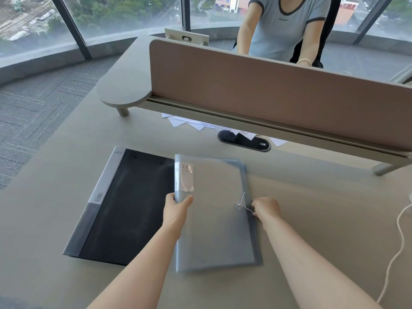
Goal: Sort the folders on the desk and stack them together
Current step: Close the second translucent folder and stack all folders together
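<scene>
**Both hands gripping the grey folder**

Gripping the grey folder [214, 215] at its spine edge, the left hand [177, 206] has the thumb on top of the cover and the fingers curled round the spine. The right hand [266, 208] is closed on the opposite long edge, beside the string clasp [239, 205]; its fingertips are hidden under the edge. A thin string runs from the clasp toward this hand.

The grey folder is translucent and lies on the desk [323, 208], its long side running away from the person. Whether its near end is lifted clear of the surface cannot be told. A second translucent layer shows past its far and right edges, so it appears to lie on another folder of like kind. A label [186, 177] marked "20" sits on the spine end farthest from the person.

A black folder [124, 208] lies flat on the desk just to the left, its far right corner tucked under or touching the grey folder. A pale strip runs down its left edge.

Beyond both folders, a dark cable port [244, 141] is set into the desk, with white papers [196, 124] near it under a raised shelf. A divider panel [256, 85] stands on that shelf. A white cable [399, 248] trails along the desk at the right. A second person [287, 30] sits behind the panel.
</scene>
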Motion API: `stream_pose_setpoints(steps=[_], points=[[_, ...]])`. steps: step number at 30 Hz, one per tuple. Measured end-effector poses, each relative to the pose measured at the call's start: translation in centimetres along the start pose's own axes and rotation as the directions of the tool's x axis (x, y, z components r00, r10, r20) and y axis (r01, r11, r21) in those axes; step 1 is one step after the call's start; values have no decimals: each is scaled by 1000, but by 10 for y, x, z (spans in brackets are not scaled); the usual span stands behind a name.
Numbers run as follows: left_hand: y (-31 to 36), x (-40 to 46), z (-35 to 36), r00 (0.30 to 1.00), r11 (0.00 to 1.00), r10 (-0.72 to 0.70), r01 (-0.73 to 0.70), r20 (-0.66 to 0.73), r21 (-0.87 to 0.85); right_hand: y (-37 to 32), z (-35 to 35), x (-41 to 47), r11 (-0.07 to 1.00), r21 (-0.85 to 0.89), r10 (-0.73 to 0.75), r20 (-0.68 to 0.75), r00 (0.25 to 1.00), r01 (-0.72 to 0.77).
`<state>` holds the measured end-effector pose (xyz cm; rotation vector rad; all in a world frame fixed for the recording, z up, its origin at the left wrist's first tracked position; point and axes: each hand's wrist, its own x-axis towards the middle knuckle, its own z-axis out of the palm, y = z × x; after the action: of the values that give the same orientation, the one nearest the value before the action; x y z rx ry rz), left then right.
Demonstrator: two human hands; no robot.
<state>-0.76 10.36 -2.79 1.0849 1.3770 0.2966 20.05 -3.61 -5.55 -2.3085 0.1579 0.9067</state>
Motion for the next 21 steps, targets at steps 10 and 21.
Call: stream_pose_setpoints(steps=[10,21], points=[[14,-28,2,990,994,88,-80,112,-72,17,-24,-32,971,210,-114,10,993,109],[23,-85,-21,990,989,137,-137,16,-48,36,-25,-40,961,118,-268,176,947,250]])
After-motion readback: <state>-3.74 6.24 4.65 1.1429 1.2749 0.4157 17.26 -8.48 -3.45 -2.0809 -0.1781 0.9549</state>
